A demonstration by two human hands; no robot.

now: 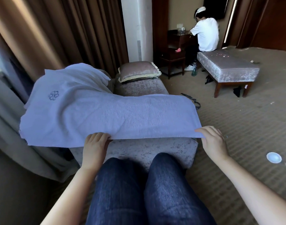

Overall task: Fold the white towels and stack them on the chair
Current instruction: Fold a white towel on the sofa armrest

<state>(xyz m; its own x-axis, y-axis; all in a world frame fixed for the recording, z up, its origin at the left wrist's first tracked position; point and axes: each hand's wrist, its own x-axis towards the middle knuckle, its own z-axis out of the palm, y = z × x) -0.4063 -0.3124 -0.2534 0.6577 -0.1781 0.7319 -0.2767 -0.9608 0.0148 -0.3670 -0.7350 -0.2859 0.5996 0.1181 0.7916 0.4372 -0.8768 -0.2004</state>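
Head view of a seated person at the foot of an upholstered chair (pixel 147 153). The left hand (pixel 95 143) grips the near edge of the white towel (pixel 106 114), its fingers (pixel 101 135) curled over the hem. The right hand (pixel 212 140) pinches the near right corner of that edge, thumb and fingers closed on the cloth. Between the two grips the hem is stretched in a straight line, lifted just above the seat. Beyond the fingers the towel lies spread over the chair. Outward of the left fingers it spills past the chair's side, with an embroidered emblem (pixel 54 95) on the far left part. Well beyond the fingertips a cushion (pixel 139 71) rests at the far end of the chair. Behind the hands are the person's knees in blue jeans (pixel 139 184). Far off to the right of the right fingers, another person (pixel 205 34) sits on a bench (pixel 228 65).
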